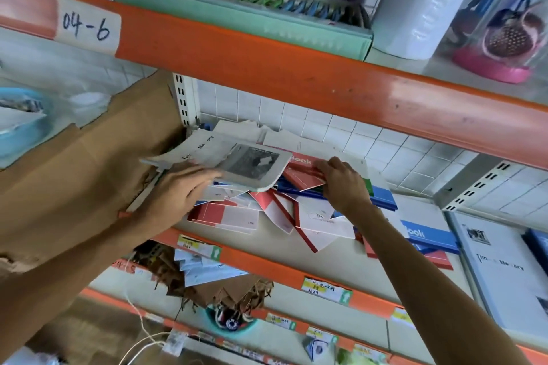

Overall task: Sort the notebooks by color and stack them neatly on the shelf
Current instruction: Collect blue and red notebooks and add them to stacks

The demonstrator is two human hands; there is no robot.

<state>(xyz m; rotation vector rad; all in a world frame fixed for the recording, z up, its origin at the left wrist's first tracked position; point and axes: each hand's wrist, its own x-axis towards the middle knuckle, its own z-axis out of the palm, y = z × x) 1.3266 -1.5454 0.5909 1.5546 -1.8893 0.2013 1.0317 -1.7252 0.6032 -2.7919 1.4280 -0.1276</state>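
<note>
A jumbled heap of red, white and blue notebooks (267, 210) lies on the middle shelf (267, 268). My left hand (178, 190) holds up a grey-white notebook (225, 158) with a dark picture on its cover, fingers under its near edge. My right hand (344, 184) pinches the edge of a red notebook (302, 173) on top of the heap. Blue notebooks (424, 235) lie to the right of the heap, partly under my right forearm. A pale grey notebook (501, 272) rests flat at the far right of the shelf.
A brown cardboard box (89, 175) stands at the left against the shelf. The orange upper shelf edge (267, 59) hangs close overhead, carrying a mint-green tray (237, 9) and a white roll (427, 0). Lower shelves hold small goods and price tags.
</note>
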